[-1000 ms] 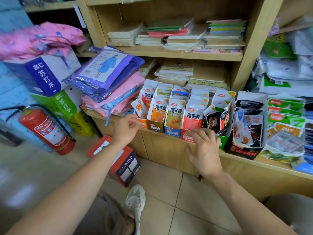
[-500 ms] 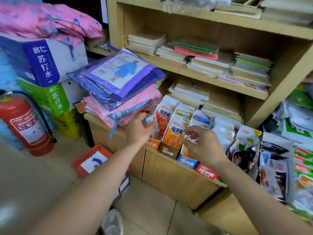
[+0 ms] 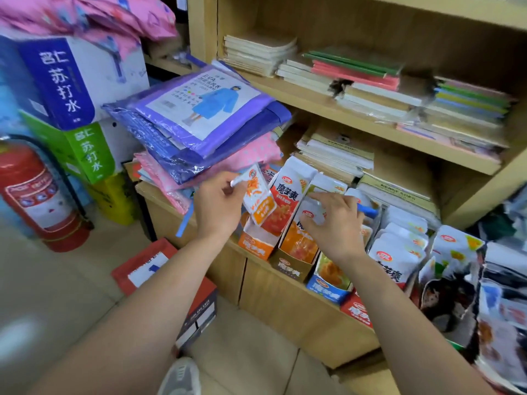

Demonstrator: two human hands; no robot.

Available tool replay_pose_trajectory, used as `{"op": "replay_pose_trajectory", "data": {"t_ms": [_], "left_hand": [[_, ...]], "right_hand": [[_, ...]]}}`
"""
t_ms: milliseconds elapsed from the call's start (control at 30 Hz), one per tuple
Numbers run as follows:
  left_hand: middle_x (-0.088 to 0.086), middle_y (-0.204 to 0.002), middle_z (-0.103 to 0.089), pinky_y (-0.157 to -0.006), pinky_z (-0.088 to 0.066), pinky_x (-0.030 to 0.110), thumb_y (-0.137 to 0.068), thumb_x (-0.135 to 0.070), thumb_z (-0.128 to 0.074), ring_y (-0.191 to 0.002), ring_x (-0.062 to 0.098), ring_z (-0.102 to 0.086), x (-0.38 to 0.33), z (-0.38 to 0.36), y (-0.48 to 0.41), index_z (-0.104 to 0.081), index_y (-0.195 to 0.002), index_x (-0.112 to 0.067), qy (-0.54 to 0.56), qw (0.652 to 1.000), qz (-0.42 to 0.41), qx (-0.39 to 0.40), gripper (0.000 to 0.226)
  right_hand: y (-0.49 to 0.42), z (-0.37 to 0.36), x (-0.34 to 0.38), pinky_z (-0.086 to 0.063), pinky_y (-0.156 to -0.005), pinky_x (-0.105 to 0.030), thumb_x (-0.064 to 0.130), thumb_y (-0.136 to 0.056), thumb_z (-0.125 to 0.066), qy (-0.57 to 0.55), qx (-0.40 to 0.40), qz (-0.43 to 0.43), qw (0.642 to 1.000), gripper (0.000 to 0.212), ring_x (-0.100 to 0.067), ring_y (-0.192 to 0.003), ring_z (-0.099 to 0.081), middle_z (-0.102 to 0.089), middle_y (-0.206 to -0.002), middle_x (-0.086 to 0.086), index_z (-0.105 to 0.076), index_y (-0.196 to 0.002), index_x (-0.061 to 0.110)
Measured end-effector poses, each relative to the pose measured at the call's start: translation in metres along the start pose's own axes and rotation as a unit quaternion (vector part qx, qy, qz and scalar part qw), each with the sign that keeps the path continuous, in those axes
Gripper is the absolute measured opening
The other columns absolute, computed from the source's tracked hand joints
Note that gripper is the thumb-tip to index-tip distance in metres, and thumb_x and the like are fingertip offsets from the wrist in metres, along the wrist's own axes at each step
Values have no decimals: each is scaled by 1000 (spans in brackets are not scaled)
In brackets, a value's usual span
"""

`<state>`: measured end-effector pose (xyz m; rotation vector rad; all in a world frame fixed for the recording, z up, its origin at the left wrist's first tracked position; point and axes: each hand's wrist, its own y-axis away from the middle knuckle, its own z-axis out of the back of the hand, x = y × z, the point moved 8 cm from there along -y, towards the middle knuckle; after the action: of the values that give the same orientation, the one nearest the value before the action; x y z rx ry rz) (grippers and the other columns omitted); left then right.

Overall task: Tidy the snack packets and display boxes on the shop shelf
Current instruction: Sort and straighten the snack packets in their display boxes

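A row of snack display boxes stands along the front of the wooden shelf [image 3: 285, 283]: an orange box [image 3: 255, 243], a brown box [image 3: 293, 267], a blue box [image 3: 328, 289] and a red box [image 3: 358, 310]. My left hand [image 3: 218, 206] pinches a small orange-and-white snack packet [image 3: 258, 198] by its top corner, above the orange box. My right hand [image 3: 335, 220] lies over the packets in the brown and blue boxes, fingers curled onto their tops. A tall orange packet [image 3: 288, 201] stands between both hands.
Bagged raincoats [image 3: 199, 121] are piled at the shelf's left end, beside my left hand. Notebooks [image 3: 356, 78] fill the upper shelves. Dark snack bags [image 3: 456, 295] sit at the right. A fire extinguisher [image 3: 37, 195], stacked cartons [image 3: 65, 81] and a red box [image 3: 162, 283] stand on the floor.
My left hand has lifted a small orange packet clear of the leftmost box. My right hand has moved left and down onto the packet tops. The view has come closer.
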<state>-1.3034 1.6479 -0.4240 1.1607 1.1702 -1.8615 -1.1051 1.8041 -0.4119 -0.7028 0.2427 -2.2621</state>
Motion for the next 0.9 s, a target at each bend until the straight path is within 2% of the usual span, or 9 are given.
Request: {"op": "replay_pose_trajectory", "data": {"t_ms": [133, 233, 400, 500, 600, 667, 767, 833, 900], "left_hand": [[-8, -79, -74, -71, -61, 51, -85, -27, -71, -78, 16, -73, -8, 15, -9, -69, -78, -43, 73, 997, 23, -26, 18], [-8, -78, -74, -72, -62, 52, -82, -29, -72, -80, 19, -74, -3, 15, -10, -72, -79, -44, 104, 993, 50, -23, 15], [-3, -77, -74, -75, -62, 53, -76, -37, -71, -82, 23, -74, 5, 10, -8, -74, -83, -40, 134, 987, 84, -18, 8], [-1, -81, -75, -76, -61, 53, -70, -48, -70, -83, 25, -75, 8, 11, -11, -74, -89, -34, 142, 985, 94, -17, 24], [-1, -84, -75, -74, -61, 54, -69, -52, -67, -83, 26, -76, 11, 12, -13, -74, -92, -32, 145, 984, 101, -11, 31], [-3, -82, -75, -72, -62, 54, -71, -49, -66, -81, 25, -75, 6, 18, -11, -74, -91, -33, 132, 987, 91, -18, 27], [-6, -77, -73, -70, -61, 51, -77, -36, -69, -77, 18, -73, -1, 29, -7, -74, -86, -27, 109, 990, 79, -45, 14], [-9, -75, -72, -72, -61, 48, -82, -27, -71, -76, 15, -71, -5, 35, -7, -73, -84, -27, 94, 991, 75, -62, 3], [-9, -73, -71, -72, -61, 49, -83, -25, -71, -76, 15, -71, -8, 41, -6, -72, -83, -29, 109, 988, 74, -74, 5]], "right_hand": [[-8, 9, -1, -32, -91, -40, 26, -87, -70, -38, -47, -1, 998, 33, -27, -117, -48, -65, -125, 3, -68, -120, 27], [-17, 17, 2, -33, -92, -41, 29, -88, -70, -21, -74, 5, 997, 32, -27, -117, -47, -65, -123, 2, -68, -119, 25], [-42, 2, 21, -31, -100, -49, 48, -87, -65, 107, -7, 33, 994, 54, -30, -123, -34, -49, -138, 5, -56, -137, 27], [-45, -5, 31, -29, -97, -49, 45, -85, -67, 166, 7, 51, 985, 44, -31, -122, -33, -48, -140, 2, -65, -125, 27], [-35, 0, 41, -30, -91, -44, 34, -79, -73, 145, -61, 75, 985, 21, -29, -116, -41, -61, -121, 4, -71, -98, 25], [-27, -3, 45, -23, -87, -37, 28, -76, -75, 99, -56, 87, 990, 15, -25, -109, -48, -65, -99, 7, -66, -88, 24], [-12, -11, 50, -15, -82, -28, 23, -76, -79, 16, -22, 96, 995, 19, -19, -97, -55, -61, -80, 10, -62, -84, 25], [-1, -12, 50, -15, -83, -28, 23, -77, -80, -7, -27, 105, 994, 19, -15, -94, -54, -61, -78, 13, -63, -85, 26], [8, -14, 47, -18, -86, -31, 24, -79, -81, -30, -30, 106, 993, 17, -13, -95, -54, -60, -78, 17, -66, -86, 27]]}}
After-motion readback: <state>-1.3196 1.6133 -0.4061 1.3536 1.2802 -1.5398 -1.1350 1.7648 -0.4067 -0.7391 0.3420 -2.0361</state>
